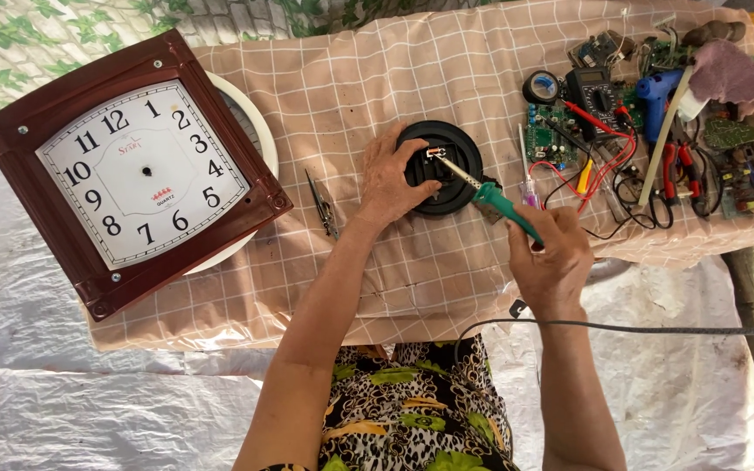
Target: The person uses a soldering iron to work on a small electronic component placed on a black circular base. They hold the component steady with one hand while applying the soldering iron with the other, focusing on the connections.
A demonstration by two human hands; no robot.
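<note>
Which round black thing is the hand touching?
The big flat black disc under the left hand; the small black tape roll lies apart, untouched, near the tools.

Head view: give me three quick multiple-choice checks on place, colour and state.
1. Where does the wall clock lie? A) left of the black disc B) right of it C) on top of it
2. The soldering iron handle is: A) red B) green C) white
3. The right hand is: A) empty B) gripping the soldering iron C) holding pliers

Answers: 1 A, clock sits at the table's left end. 2 B, handle shows green. 3 B, fingers wrap the handle while the left hand rests on the disc.
</note>
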